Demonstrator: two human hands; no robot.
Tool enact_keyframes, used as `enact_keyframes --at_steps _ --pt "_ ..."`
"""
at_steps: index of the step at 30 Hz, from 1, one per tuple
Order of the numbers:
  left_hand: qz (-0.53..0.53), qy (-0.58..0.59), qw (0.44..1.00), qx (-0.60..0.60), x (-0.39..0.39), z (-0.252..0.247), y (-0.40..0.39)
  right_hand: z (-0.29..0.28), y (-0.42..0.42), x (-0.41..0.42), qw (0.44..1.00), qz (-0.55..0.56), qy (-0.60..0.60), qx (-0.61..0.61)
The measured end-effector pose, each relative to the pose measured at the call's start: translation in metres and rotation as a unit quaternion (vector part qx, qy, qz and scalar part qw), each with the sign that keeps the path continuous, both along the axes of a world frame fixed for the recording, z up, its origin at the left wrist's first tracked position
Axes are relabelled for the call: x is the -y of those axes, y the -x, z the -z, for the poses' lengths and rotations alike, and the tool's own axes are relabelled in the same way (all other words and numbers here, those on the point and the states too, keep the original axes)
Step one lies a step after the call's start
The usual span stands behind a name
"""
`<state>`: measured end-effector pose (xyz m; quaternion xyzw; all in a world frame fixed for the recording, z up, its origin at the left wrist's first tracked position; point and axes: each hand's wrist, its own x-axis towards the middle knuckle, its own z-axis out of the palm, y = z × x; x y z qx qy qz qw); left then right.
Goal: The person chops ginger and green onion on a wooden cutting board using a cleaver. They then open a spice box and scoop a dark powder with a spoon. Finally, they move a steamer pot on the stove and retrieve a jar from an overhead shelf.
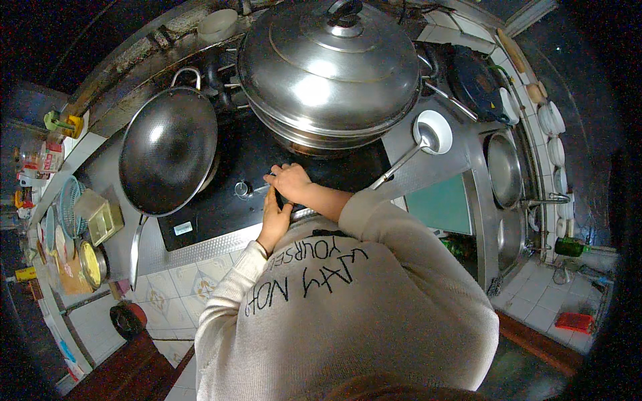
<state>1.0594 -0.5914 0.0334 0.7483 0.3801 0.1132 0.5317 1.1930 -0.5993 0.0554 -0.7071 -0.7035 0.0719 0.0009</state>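
Both hands meet near the front edge of a black glass stove top [228,150]. My right hand [292,181] reaches in from the right with bent fingers over the fingertips of my left hand [276,219]. Something dark shows between the two palms, but what it is cannot be made out. A round metal stove knob [243,189] lies just left of my fingers. Behind the hands stands a large steel steamer pot with a domed lid [321,85]. On the left burner rests a dark wok [170,150], its handle [135,255] pointing towards me.
A ladle [401,163] leans in a white bowl [441,133] at the right. Farther right are a steel sink basin [504,170] and stacked white bowls [551,120]. A blue basket [71,205], a clear plastic container [105,220] and a metal bowl with yellow contents [93,263] stand left.
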Motion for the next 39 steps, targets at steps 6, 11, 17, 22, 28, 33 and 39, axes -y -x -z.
enact_keyframes --at_steps 6,11,17,22,28,33,39 --pt "-0.002 -0.034 0.999 -0.011 0.0 -0.002 -0.002 -0.005 -0.001 -0.003 0.999 0.006 0.037 -0.012" --pt "-0.002 -0.021 1.0 -0.002 -0.001 -0.004 -0.002 -0.004 -0.001 -0.007 0.998 0.006 0.054 -0.011" --pt "0.001 -0.032 0.999 0.009 0.0 0.003 -0.001 -0.003 -0.001 -0.007 0.998 0.018 0.051 -0.027" --pt "-0.002 -0.012 1.0 -0.007 0.001 0.0 -0.002 -0.005 -0.002 -0.006 0.999 0.013 0.049 -0.013" --pt "0.004 0.019 1.0 -0.017 0.001 -0.008 -0.002 -0.003 -0.001 -0.008 0.998 0.03 0.05 -0.016" --pt "-0.002 0.008 0.999 -0.038 0.0 -0.005 0.0 -0.006 -0.001 -0.012 0.996 0.055 0.065 -0.01" --pt "-0.028 0.003 0.999 -0.037 0.0 -0.001 0.002 -0.007 -0.003 -0.017 0.992 0.087 0.078 -0.055"
